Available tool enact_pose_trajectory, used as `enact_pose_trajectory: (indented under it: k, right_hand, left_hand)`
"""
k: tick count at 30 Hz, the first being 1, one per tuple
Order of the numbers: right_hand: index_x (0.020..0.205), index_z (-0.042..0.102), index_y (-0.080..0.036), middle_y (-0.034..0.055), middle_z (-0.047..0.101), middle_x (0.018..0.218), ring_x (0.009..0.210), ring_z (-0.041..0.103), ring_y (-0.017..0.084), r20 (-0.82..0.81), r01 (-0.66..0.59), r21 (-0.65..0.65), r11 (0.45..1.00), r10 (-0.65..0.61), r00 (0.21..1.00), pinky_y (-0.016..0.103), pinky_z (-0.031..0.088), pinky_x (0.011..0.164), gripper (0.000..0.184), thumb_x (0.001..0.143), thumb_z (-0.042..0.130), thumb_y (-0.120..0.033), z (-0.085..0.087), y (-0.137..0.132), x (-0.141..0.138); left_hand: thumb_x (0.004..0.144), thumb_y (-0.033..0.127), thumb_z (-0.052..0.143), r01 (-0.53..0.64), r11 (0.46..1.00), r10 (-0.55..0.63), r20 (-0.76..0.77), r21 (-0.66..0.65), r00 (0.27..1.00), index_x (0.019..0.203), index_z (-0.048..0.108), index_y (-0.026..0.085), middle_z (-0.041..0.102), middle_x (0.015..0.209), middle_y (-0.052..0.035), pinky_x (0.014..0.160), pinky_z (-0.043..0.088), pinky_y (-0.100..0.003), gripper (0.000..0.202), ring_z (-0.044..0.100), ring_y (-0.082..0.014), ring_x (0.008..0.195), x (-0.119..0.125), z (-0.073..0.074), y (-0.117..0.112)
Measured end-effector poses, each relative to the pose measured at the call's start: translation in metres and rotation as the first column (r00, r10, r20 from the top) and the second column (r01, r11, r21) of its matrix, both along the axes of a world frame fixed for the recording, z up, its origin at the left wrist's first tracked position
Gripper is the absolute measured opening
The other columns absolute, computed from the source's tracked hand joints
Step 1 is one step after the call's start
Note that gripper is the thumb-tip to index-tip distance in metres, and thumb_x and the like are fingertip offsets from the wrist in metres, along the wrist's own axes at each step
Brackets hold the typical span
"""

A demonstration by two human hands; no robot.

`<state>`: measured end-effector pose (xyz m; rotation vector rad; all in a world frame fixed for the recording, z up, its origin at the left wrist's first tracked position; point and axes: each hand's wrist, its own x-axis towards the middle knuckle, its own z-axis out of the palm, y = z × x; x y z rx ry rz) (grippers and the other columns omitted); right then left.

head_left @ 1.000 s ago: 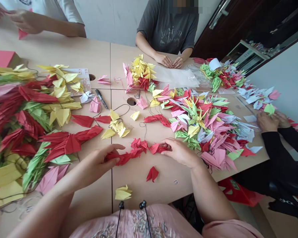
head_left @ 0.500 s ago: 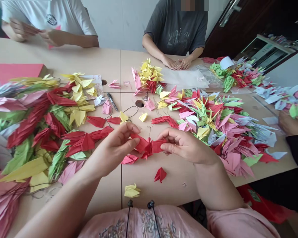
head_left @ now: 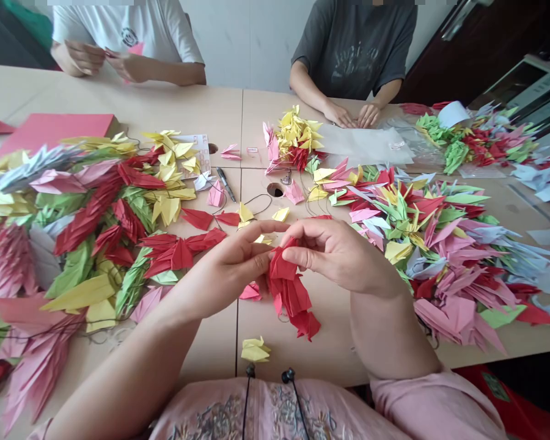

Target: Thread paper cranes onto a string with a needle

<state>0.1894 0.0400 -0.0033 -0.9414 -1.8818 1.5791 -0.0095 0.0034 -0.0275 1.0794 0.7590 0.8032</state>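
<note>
My left hand (head_left: 238, 263) and my right hand (head_left: 332, 250) meet above the table, fingers pinched on folded red paper cranes (head_left: 289, 290). The cranes are bunched together and hang down below my fingertips. My right thumb presses on the upper crane, and my left thumb and fingers hold its left side. The thread is mostly hidden by my hands. A pink-red crane (head_left: 251, 291) lies just under my left hand. Nearer my body rests a yellow paper crane (head_left: 255, 349).
Piled crane strings lie left (head_left: 87, 214) and right (head_left: 440, 232). A pen (head_left: 226, 184) lies near a round table hole (head_left: 275, 190). Across the table are a person in white (head_left: 132, 36), holding pink paper, and a person in dark grey (head_left: 352, 49), hands on plastic bags (head_left: 366, 142).
My hands have come together; the red crane earlier stretched between them is now gathered, with red cranes hanging below. The view has shifted left, and the co-worker's hand at right has left it.
</note>
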Motion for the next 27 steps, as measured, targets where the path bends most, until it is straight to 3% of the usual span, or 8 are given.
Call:
enact_pose_trajectory:
  k: [6, 9, 13, 17, 19, 23, 27]
  right_hand:
    - [0.088, 0.067, -0.019, -0.0021, 0.062, 0.073, 0.064, 0.056, 0.010, -0.005, 0.020, 0.049, 0.999, -0.019, 1.000, 0.023, 0.046, 0.058, 0.006, 0.089, 0.066, -0.024, 0.001, 0.005, 0.006]
    - [0.087, 0.067, -0.019, -0.0011, 0.064, 0.073, 0.064, 0.058, 0.012, 0.030, 0.018, 0.071, 0.997, -0.021, 0.999, 0.025, 0.048, 0.059, 0.010, 0.089, 0.067, -0.028, 0.004, 0.005, 0.008]
    - [0.087, 0.067, -0.019, -0.0001, 0.066, 0.076, 0.066, 0.060, 0.012, 0.018, -0.005, 0.056, 0.998, 0.004, 1.000, 0.025, 0.048, 0.059, 0.016, 0.089, 0.068, -0.035, 0.004, 0.004, 0.008]
    - [0.089, 0.069, -0.019, 0.0003, 0.066, 0.079, 0.068, 0.060, 0.012, -0.053, 0.012, 0.056, 0.998, -0.009, 0.999, 0.024, 0.049, 0.060, 0.024, 0.088, 0.070, -0.043, 0.000, 0.002, 0.001]
    - [0.089, 0.069, -0.019, 0.0004, 0.067, 0.080, 0.071, 0.062, 0.012, -0.062, 0.013, 0.030, 0.999, -0.011, 0.998, 0.024, 0.050, 0.063, 0.020, 0.088, 0.071, -0.039, -0.002, 0.001, -0.004]
    - [0.089, 0.070, -0.019, -0.0017, 0.068, 0.080, 0.071, 0.064, 0.011, -0.052, 0.009, 0.011, 1.000, -0.009, 0.999, 0.021, 0.051, 0.064, 0.005, 0.086, 0.072, -0.023, -0.006, 0.000, -0.010]
    - [0.087, 0.070, -0.018, -0.0020, 0.068, 0.077, 0.069, 0.064, 0.011, -0.051, 0.038, 0.003, 0.999, -0.038, 0.998, 0.021, 0.050, 0.061, 0.006, 0.083, 0.074, -0.020, -0.006, -0.001, -0.011]
  left_hand:
    - [0.097, 0.025, 0.055, -0.045, 0.999, 0.046, -0.066, 0.008, 0.997, 0.134, 0.047, 0.022, 0.062, 0.069, 0.0031, 0.052, 0.048, -0.021, 0.038, 0.057, -0.0106, 0.055, -0.006, 0.001, 0.007]
    - [0.099, 0.025, 0.052, -0.117, 0.983, 0.143, -0.197, 0.141, 0.970, 0.134, 0.048, 0.023, 0.058, 0.066, 0.0043, 0.051, 0.044, -0.021, 0.036, 0.052, -0.0104, 0.055, -0.009, 0.006, 0.006]
    - [0.100, 0.022, 0.048, -0.187, 0.914, 0.318, -0.350, 0.360, 0.881, 0.134, 0.048, 0.023, 0.054, 0.064, 0.0048, 0.056, 0.043, -0.023, 0.034, 0.049, -0.0115, 0.058, -0.007, 0.011, 0.002]
    - [0.098, 0.026, 0.050, -0.131, 0.973, 0.178, -0.256, 0.189, 0.950, 0.134, 0.047, 0.025, 0.054, 0.065, 0.0044, 0.052, 0.041, -0.023, 0.036, 0.049, -0.0119, 0.056, -0.004, 0.009, 0.001]
    - [0.097, 0.028, 0.052, -0.107, 0.990, 0.123, -0.192, 0.094, 0.974, 0.136, 0.047, 0.025, 0.059, 0.071, 0.0020, 0.052, 0.042, -0.023, 0.040, 0.052, -0.0122, 0.057, -0.004, 0.006, 0.002]
    - [0.092, 0.023, 0.058, -0.103, 0.994, 0.109, -0.161, 0.045, 0.981, 0.141, 0.048, 0.025, 0.063, 0.074, 0.0002, 0.052, 0.043, -0.024, 0.050, 0.055, -0.0124, 0.058, -0.004, -0.003, 0.003]
    - [0.087, 0.022, 0.063, -0.130, 0.991, 0.132, -0.157, 0.021, 0.979, 0.142, 0.049, 0.025, 0.066, 0.075, -0.0005, 0.053, 0.047, -0.024, 0.057, 0.060, -0.0135, 0.058, -0.003, -0.007, 0.003]
